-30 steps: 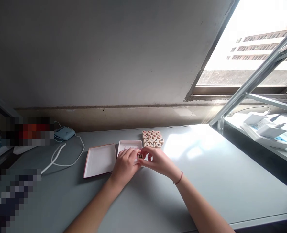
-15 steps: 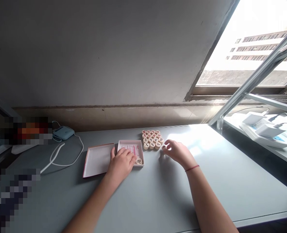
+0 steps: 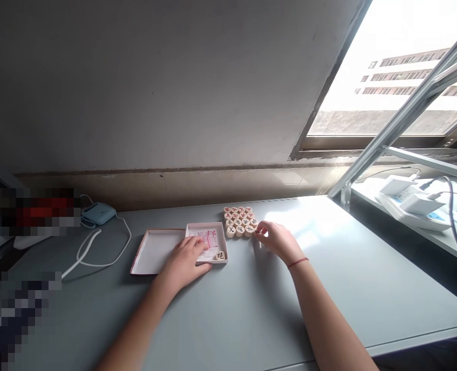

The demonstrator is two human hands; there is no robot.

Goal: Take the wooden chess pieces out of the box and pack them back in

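My right hand (image 3: 276,238) pinches a Chinese chess piece, mostly hidden by the fingertips, at the near right corner of a block of pieces (image 3: 239,221). These are round pale wooden discs in neat rows, red characters toward the back and black ones toward the front. My left hand (image 3: 187,257) lies over the near left corner of a shallow open box (image 3: 227,246), fingers spread inside it and thumb at its front edge. One black-marked chess piece (image 3: 220,255) sits in the box's near right corner, beside a clear plastic bag with red print (image 3: 212,239).
Left of the box lies its upturned lid (image 3: 156,247), partly behind my left hand. A blue device (image 3: 99,213) with a white cable (image 3: 110,264) is farther left on the grey table (image 3: 228,319). Metal shelving (image 3: 367,159) with power strips and chargers (image 3: 417,203) stands at right.
My right hand has moved slightly left, bringing its piece against the block. My left hand has shifted, its thumb swinging from the lid side to the box's front edge.
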